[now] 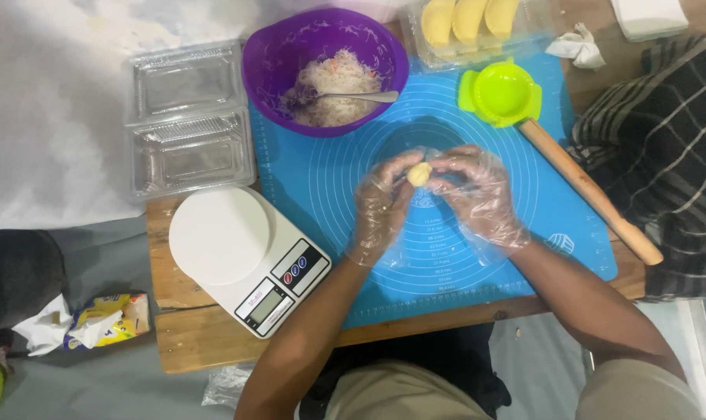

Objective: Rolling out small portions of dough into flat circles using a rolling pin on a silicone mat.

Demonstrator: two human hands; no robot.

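Both my hands wear clear plastic gloves and meet over the middle of a blue silicone baking mat. My left hand and my right hand pinch a small pale yellow ball of dough between their fingertips, held just above the mat. A purple bowl of shredded white filling with a metal spoon in it stands behind my hands. A lime green dumpling press lies open at the mat's back right.
A white kitchen scale sits at the front left of the wooden board. A wooden rolling pin lies along the mat's right side. An open clear plastic box is at the left; another with yellow folded pastries at the back.
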